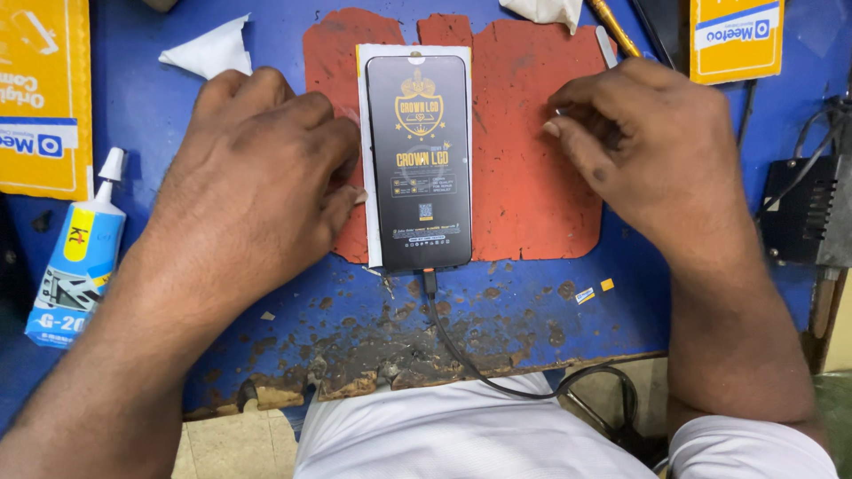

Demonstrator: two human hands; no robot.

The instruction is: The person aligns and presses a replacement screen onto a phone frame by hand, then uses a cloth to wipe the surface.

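Note:
A black phone display (419,160) with a gold-printed film lies face up on a white sheet, on a worn red mat (532,133) over the blue bench. A black cable (461,355) plugs into its lower end. My left hand (257,168) rests at the display's left edge, fingertips touching that edge and the sheet. To the right of the display my right hand (648,142) is on the red mat, fingers curled and pinched over something small that I cannot make out.
A glue tube (80,257) lies at the left on the blue bench. Yellow boxes sit at the far left (40,89) and top right (737,35). White tissue (209,49) lies at top left. A black device with wires (803,208) stands at the right edge. The bench's front edge is chipped.

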